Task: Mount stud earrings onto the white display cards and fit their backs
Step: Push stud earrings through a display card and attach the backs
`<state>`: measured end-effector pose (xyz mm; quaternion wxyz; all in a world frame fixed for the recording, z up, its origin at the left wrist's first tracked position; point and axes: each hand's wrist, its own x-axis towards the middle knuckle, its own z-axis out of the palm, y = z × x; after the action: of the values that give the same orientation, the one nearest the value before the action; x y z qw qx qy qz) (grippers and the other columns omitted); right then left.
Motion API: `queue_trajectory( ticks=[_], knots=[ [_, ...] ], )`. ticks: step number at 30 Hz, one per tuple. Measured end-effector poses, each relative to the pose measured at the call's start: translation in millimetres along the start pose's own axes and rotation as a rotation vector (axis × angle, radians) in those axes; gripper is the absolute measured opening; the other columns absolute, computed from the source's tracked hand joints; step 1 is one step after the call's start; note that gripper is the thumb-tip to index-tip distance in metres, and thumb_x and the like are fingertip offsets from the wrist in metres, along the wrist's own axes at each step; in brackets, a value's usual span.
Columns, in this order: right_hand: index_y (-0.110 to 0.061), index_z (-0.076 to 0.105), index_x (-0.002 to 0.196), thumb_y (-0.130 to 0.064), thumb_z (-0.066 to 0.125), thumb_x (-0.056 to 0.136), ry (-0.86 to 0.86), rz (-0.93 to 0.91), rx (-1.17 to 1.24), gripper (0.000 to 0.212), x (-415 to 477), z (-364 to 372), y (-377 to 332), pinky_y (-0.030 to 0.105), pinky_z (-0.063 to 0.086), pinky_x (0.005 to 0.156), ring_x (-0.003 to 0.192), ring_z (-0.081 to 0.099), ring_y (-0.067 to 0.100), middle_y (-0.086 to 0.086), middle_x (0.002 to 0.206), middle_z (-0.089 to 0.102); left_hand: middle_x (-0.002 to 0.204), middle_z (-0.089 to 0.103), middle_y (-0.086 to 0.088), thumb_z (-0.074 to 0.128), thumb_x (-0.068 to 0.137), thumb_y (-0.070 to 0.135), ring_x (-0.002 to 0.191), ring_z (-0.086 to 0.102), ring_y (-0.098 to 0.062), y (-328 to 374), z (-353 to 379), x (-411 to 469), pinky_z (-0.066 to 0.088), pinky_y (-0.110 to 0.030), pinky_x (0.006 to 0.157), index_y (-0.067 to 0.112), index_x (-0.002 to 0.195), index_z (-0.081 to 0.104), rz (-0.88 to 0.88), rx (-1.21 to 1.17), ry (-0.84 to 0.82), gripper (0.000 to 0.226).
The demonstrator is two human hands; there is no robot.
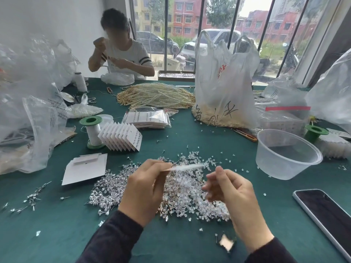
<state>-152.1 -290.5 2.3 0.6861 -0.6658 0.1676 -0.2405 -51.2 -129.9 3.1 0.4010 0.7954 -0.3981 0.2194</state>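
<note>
1. Hovering above the pile of stud earrings (111,186), the left hand (144,188) pinches a white display card (187,166) by its near end. The card shows edge-on and blurred, so I cannot tell how many studs it carries.
2. The right hand (228,190) hangs over the right side of that pile, above the clear backs (183,185), with its fingers curled inward. Blur hides whether they pinch a back or nothing at all.
3. Done, by my reading: a fanned row of filled cards (121,136) stands beyond the pile to its left, and a bagged stack (146,118) lies further beyond it.
4. Left to do: blank cards (85,168) lie just left of the pile. The pile itself is large, with studs and backs strewn over the green surface (57,224) around it. I judge far more to be loose than mounted.
5. A clear tub (284,154) sits right of the pile, with a phone (322,211) nearer on that side.
</note>
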Motion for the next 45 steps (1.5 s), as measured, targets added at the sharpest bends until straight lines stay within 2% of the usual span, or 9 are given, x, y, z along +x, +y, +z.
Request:
queue_trajectory(
  ticks=[3, 5, 14, 20, 24, 29, 34, 38, 45],
  knots=[
    [-0.026, 0.07, 0.081, -0.023, 0.063, 0.085, 0.053, -0.281, -0.802, 0.009, 4, -14, 9, 0.022, 0.044, 0.074, 0.074, 0.055, 0.004, -0.013, 0.075, 0.061, 0.069, 0.069, -0.003, 0.052, 0.091, 0.013, 0.062, 0.065, -0.018, -3, -3, 2, 0.054, -0.029, 0.058, 0.008, 0.077, 0.066, -0.385, -0.225, 0.064, 0.02],
    [-0.029, 0.069, 0.096, -0.029, 0.059, 0.087, -0.06, -0.258, -1.082, 0.014, 5, -14, 16, 0.024, 0.036, 0.088, 0.094, 0.05, 0.007, -0.013, 0.09, 0.054, 0.065, 0.069, -0.002, 0.052, 0.089, 0.015, 0.062, 0.067, -0.016, -3, -4, 4, 0.056, -0.023, 0.057, 0.01, 0.075, 0.064, -0.691, -0.516, 0.022, 0.019],
    [-0.022, 0.062, 0.089, -0.023, 0.055, 0.088, -0.085, -0.257, -1.15, 0.007, 11, -11, 24, 0.026, 0.036, 0.086, 0.091, 0.05, 0.014, -0.006, 0.09, 0.056, 0.06, 0.066, -0.015, 0.058, 0.075, 0.002, 0.041, 0.058, -0.016, 4, -9, 11, 0.049, -0.02, 0.036, -0.004, 0.073, 0.057, -1.153, -1.261, -0.098, 0.007],
    [-0.02, 0.063, 0.08, -0.02, 0.059, 0.085, -0.09, -0.165, -1.084, 0.006, 18, -15, 21, 0.026, 0.039, 0.081, 0.084, 0.051, 0.013, -0.006, 0.083, 0.055, 0.064, 0.063, -0.017, 0.061, 0.062, -0.01, 0.048, 0.063, -0.022, 5, -11, 7, 0.053, -0.023, 0.041, -0.005, 0.06, 0.066, -1.221, -1.524, -0.197, 0.007],
    [-0.02, 0.059, 0.072, -0.014, 0.057, 0.082, -0.098, -0.163, -1.059, 0.012, 18, -13, 20, 0.026, 0.04, 0.077, 0.077, 0.053, 0.013, -0.006, 0.077, 0.056, 0.081, 0.064, -0.021, 0.059, 0.066, -0.007, 0.06, 0.064, -0.026, 2, -9, 6, 0.057, -0.029, 0.051, -0.006, 0.087, 0.061, -1.232, -1.608, -0.219, 0.021],
    [-0.018, 0.057, 0.073, -0.008, 0.061, 0.083, -0.017, -0.268, -0.96, 0.015, 11, -13, 17, 0.012, 0.036, 0.066, 0.069, 0.052, 0.003, -0.008, 0.072, 0.058, 0.075, 0.067, -0.025, 0.06, 0.066, -0.007, 0.059, 0.067, -0.029, 2, -4, 5, 0.056, -0.028, 0.047, -0.012, 0.097, 0.055, -1.239, -1.457, -0.226, 0.032],
    [-0.019, 0.061, 0.068, -0.006, 0.067, 0.079, 0.073, -0.183, -0.712, 0.018, 11, -19, 12, 0.018, 0.042, 0.054, 0.053, 0.052, 0.007, 0.001, 0.061, 0.063, 0.062, 0.067, -0.019, 0.057, 0.074, -0.015, 0.056, 0.067, -0.03, 5, 0, 3, 0.056, -0.026, 0.045, -0.009, 0.085, 0.053, -1.23, -1.397, -0.154, 0.013],
    [-0.02, 0.066, 0.073, -0.002, 0.069, 0.077, 0.064, -0.122, -0.56, 0.019, 11, -17, 13, 0.015, 0.046, 0.058, 0.061, 0.06, 0.012, 0.001, 0.067, 0.068, 0.059, 0.067, -0.014, 0.06, 0.073, -0.014, 0.055, 0.067, -0.029, 6, 1, 2, 0.055, -0.024, 0.044, -0.009, 0.074, 0.058, -1.187, -1.379, -0.126, 0.005],
    [-0.017, 0.068, 0.071, -0.002, 0.068, 0.08, 0.096, -0.162, -0.447, 0.017, 12, -15, 10, 0.015, 0.044, 0.054, 0.055, 0.057, 0.005, 0.001, 0.066, 0.068, 0.065, 0.069, -0.015, 0.064, 0.065, -0.012, 0.057, 0.068, -0.024, 7, 2, 2, 0.055, -0.022, 0.048, 0.0, 0.055, 0.071, -1.122, -1.397, -0.161, 0.018]
  ],
)
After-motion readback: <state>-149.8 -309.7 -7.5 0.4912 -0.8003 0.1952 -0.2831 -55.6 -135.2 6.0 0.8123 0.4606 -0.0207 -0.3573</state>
